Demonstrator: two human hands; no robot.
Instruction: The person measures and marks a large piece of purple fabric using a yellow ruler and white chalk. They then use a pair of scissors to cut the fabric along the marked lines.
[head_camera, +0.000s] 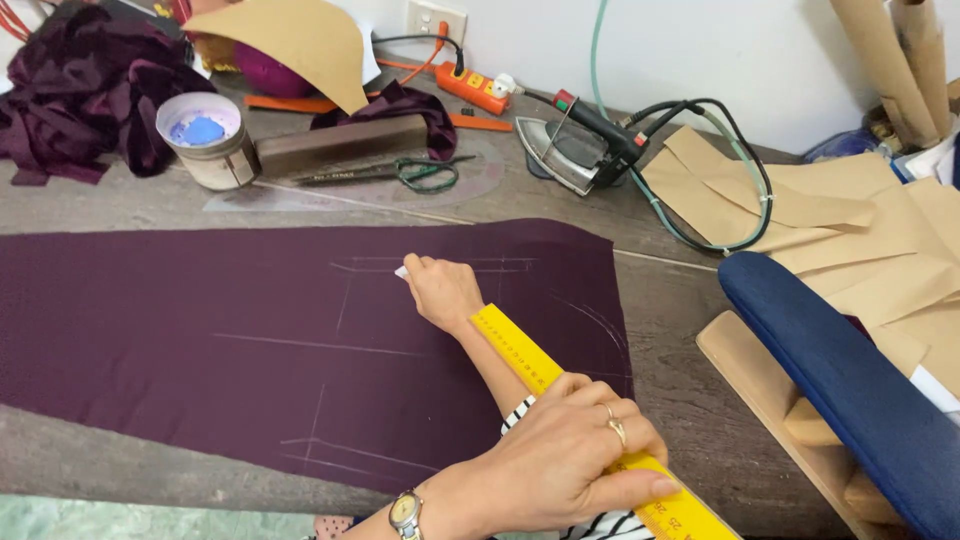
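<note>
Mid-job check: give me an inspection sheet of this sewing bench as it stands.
Surface: worn wooden table, mostly covered.
Job's things: dark purple fabric spread flat with chalk lines; yellow ruler slanting over it.
Clutter: scissors, tin of chalk pieces, brown paper patterns, bundled purple cloth.
Grippers: right hand presses white chalk to the fabric; left hand holds the ruler down.
Cables: iron with looped black cord; orange power strip.
Surroundings: white wall, blue padded sleeve board.

Head camera, looking down and forward, close over the worktable (660, 300) (single view), wall behind
</note>
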